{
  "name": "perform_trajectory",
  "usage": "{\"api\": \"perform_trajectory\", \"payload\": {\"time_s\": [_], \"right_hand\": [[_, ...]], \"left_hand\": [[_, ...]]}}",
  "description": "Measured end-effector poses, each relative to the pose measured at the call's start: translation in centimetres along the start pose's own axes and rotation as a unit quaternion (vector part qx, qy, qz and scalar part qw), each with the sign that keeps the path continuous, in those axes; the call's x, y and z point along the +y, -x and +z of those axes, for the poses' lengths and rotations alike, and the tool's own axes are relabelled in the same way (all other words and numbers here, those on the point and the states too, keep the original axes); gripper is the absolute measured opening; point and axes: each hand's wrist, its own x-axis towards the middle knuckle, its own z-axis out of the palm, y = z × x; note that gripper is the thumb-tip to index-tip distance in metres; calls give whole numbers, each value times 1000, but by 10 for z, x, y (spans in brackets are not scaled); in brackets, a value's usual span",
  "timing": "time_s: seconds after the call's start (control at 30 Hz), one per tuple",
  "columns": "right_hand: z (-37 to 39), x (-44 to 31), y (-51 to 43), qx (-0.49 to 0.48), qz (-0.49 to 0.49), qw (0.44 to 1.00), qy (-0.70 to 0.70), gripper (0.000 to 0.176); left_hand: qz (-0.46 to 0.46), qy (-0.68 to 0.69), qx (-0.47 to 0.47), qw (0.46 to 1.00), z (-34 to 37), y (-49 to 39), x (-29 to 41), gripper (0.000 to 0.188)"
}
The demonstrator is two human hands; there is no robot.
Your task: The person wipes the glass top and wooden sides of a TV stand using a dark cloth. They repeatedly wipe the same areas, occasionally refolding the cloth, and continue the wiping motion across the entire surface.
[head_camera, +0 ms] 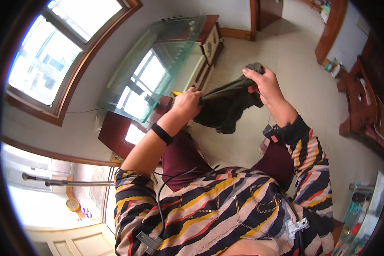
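A dark olive-black cloth (225,108) hangs stretched between my two hands, above the tiled floor. My left hand (187,102) grips its left end, beside the glass-topped cabinet. My right hand (264,83) pinches the bunched right end between thumb and fingers, slightly higher and farther out. The middle of the cloth sags in folds with a ragged-looking lower edge. A small yellow thing (176,93) shows just behind my left hand; most of it is hidden.
A glass panel (176,64) reflecting the window lies over a red-topped cabinet (211,32) to the left. The cabinet's dark red near end (113,128) juts beside my left forearm. Carved wooden furniture (358,105) stands right, and a glass shelf with items (355,208) sits lower right.
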Motion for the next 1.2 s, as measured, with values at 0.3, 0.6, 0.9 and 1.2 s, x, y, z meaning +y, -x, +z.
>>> {"api": "perform_trajectory", "payload": {"time_s": [0.3,0.6,0.9,1.2], "right_hand": [[7,-27,2,-87,-66,988,107,30],[-39,46,-16,-229,120,964,-56,53],[-34,172,12,-209,269,938,64,55],[-28,130,11,-35,259,898,-355,43]], "left_hand": [[-25,633,-17,773,-21,3,20,30],[-105,907,-100,395,-17,-8,33,42],[-34,961,-143,233,14,-34,90,46],[-135,941,-60,305,50,-24,37,46]]}}
